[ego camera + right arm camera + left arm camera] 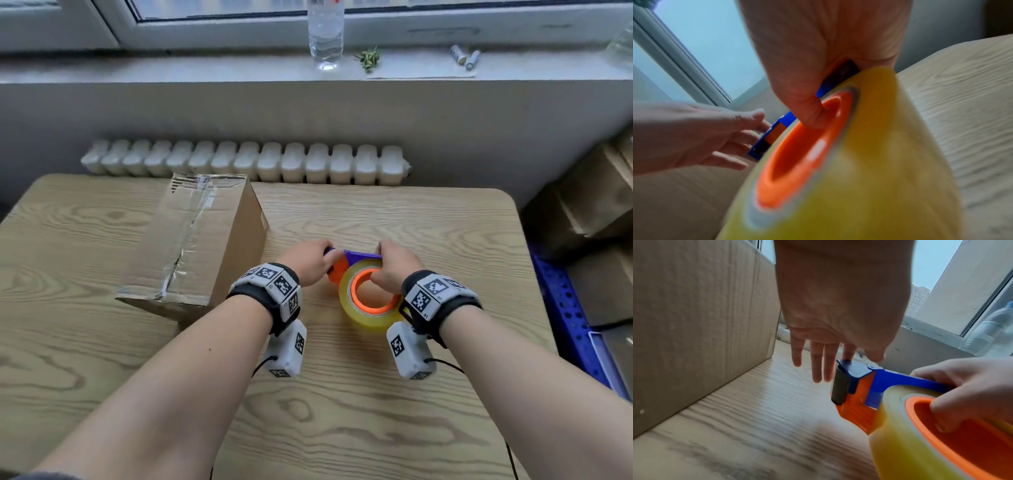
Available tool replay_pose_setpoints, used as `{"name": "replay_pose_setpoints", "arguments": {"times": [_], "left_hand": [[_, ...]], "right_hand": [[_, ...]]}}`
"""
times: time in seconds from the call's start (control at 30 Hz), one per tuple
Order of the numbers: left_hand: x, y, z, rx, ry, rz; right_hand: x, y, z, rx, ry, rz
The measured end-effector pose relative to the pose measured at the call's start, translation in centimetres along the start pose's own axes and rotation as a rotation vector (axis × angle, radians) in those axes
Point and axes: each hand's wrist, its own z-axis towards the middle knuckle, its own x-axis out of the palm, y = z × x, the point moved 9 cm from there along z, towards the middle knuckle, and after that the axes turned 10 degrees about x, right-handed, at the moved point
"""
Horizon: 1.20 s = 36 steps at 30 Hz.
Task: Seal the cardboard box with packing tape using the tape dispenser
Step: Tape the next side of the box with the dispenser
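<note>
A brown cardboard box [191, 240] stands on the wooden table [342, 428], left of centre, with clear tape along its top seam. To its right lies the blue and orange tape dispenser [363, 255] with a yellowish tape roll [373, 318]. My right hand [387, 263] grips it, thumb inside the orange core [801, 155] and fingers over the blue frame. My left hand [323, 253] pinches the dispenser's front end [853, 369] by the dark roller with thumb and index; its other fingers [818, 366] hang straight. The box's side wall [694, 321] stands just left of that hand.
A water bottle [325, 31], a green sprig [368, 58] and two batteries [464, 56] sit on the windowsill. Behind the table runs a white radiator [246, 161]. Stacked cardboard boxes [596, 198] and a blue crate [568, 308] stand off the table's right edge.
</note>
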Motion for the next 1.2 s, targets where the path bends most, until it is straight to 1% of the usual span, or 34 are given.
{"name": "replay_pose_setpoints", "arguments": {"times": [0.1, 0.17, 0.23, 0.3, 0.33, 0.4, 0.47, 0.53, 0.63, 0.77, 0.9, 1.03, 1.2], "left_hand": [[-1.7, -0.6, -0.4, 0.003, -0.048, -0.026], [-3.3, -0.9, -0.8, -0.008, -0.097, -0.043], [-5.0, -0.9, -1.3, -0.038, -0.154, -0.050], [-6.4, -0.8, -1.8, -0.069, -0.177, -0.099], [-6.9, -0.7, -2.0, -0.078, -0.182, -0.146], [-7.3, -0.5, -2.4, -0.116, -0.176, -0.356], [-7.4, -0.6, -3.4, -0.177, -0.127, -0.545], [-8.0, -0.7, -4.7, -0.180, -0.106, -0.651], [-9.7, -0.3, -6.2, -0.136, -0.144, -0.735], [-10.8, 0.5, -7.9, -0.078, -0.131, -0.774], [-12.1, 1.5, -9.5, -0.056, -0.151, -0.705], [-13.2, 2.0, -10.7, -0.024, -0.161, -0.728], [-15.3, 2.8, -12.3, -0.024, -0.261, -0.721]], "right_hand": [[-1.8, 0.5, -0.9, 0.007, -0.020, 0.033], [-3.1, 0.8, -1.7, 0.000, -0.065, 0.044], [-4.6, 1.1, -2.6, 0.003, -0.112, 0.069], [-5.9, 1.5, -3.7, -0.004, -0.140, 0.092], [-6.6, 1.8, -4.3, -0.014, -0.152, 0.100], [-7.6, 2.6, -5.7, -0.039, -0.184, 0.113], [-8.5, 3.6, -7.1, -0.069, -0.224, 0.111], [-9.0, 4.7, -8.5, -0.097, -0.265, 0.107], [-9.2, 5.8, -10.3, -0.105, -0.296, 0.122], [-8.7, 7.1, -12.2, -0.089, -0.303, 0.134], [-8.5, 8.8, -13.9, -0.100, -0.316, 0.131], [-8.8, 10.4, -15.5, -0.127, -0.363, 0.126], [-8.9, 12.2, -17.1, -0.173, -0.387, 0.097]]}}
